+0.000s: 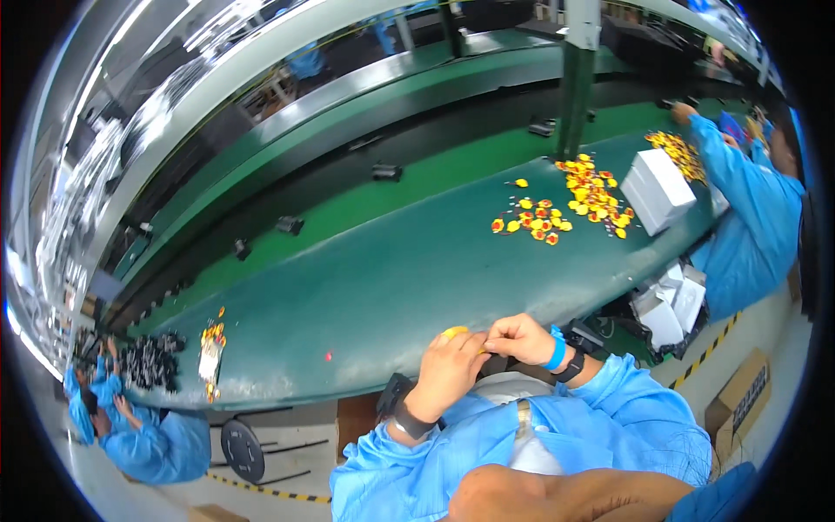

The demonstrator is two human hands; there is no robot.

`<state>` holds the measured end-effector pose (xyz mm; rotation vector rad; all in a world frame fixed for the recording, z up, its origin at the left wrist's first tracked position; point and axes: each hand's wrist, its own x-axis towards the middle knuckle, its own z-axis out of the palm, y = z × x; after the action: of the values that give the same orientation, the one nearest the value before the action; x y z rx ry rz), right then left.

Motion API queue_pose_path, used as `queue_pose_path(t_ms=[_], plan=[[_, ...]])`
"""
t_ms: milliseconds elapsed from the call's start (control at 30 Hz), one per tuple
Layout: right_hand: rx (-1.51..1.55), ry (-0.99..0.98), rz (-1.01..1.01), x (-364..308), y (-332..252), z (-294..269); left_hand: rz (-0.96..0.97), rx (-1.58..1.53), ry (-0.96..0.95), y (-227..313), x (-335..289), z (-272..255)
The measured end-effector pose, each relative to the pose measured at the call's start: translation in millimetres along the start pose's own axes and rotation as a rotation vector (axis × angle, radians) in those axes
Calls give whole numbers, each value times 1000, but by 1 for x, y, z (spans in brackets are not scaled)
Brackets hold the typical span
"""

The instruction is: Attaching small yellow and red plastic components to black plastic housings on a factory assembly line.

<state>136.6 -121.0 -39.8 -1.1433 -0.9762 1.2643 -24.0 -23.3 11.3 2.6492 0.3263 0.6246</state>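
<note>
My left hand is closed around a small yellow part, which shows above its fingers at the table's near edge. Fingertips of my right hand are pinched together right beside it. What they grip is mostly hidden, though a bit of yellow shows between the two hands. Farther off on the green table lies a loose group of yellow parts with red centres. A bigger heap of the same yellow parts is to its right.
A white box stands right of the heap. Black parts sit on the belt behind the table; more black parts are piled far left. Co-workers in blue work at right and left. A round stool stands below.
</note>
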Motion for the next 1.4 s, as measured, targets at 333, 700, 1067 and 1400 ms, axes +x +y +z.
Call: queue_pose_path(t_ms=[333, 700, 1067, 1400], plan=[[-114, 203, -187, 0, 12, 13, -120, 46, 50, 4, -8, 13], [-286, 75, -96, 4, -1, 6, -98, 34, 65, -16, -13, 24], [-570, 117, -238, 13, 1, -2, -82, 155, 28, -22, -8, 30], [-266, 226, -137, 13, 1, -8, -506, -535, 82, -66, -7, -4]])
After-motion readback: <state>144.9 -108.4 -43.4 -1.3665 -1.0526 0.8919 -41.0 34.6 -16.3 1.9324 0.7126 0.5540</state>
